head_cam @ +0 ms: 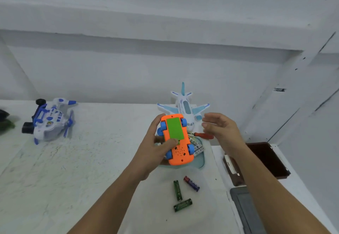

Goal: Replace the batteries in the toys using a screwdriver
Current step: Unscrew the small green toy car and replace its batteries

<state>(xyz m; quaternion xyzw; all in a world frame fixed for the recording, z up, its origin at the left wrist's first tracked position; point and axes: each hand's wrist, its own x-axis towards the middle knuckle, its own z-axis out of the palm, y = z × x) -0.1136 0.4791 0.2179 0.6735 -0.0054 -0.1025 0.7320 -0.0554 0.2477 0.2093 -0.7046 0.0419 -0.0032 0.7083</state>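
Observation:
My left hand (pixel 154 147) grips an orange toy car (pixel 177 140) turned underside up, with blue wheels and a green battery cover (pixel 175 129) in place; my thumb lies on the cover's lower edge. My right hand (pixel 220 129) hovers just right of the car with relaxed fingers, holding nothing. A red-handled screwdriver (pixel 202 135) lies on the table under that hand. Three batteries lie loose near me: two green ones (pixel 178 190) (pixel 182 205) and a purple one (pixel 191 183). More batteries (pixel 199 147) sit in a pale blue tray (pixel 200 164) behind the car.
A white and light-blue toy airplane (pixel 185 105) stands behind the car. A white and blue toy helicopter (pixel 51 121) lies at the far left of the white table (pixel 82 160). A dark brown box (pixel 264 160) and a grey object (pixel 245 210) sit at the right edge.

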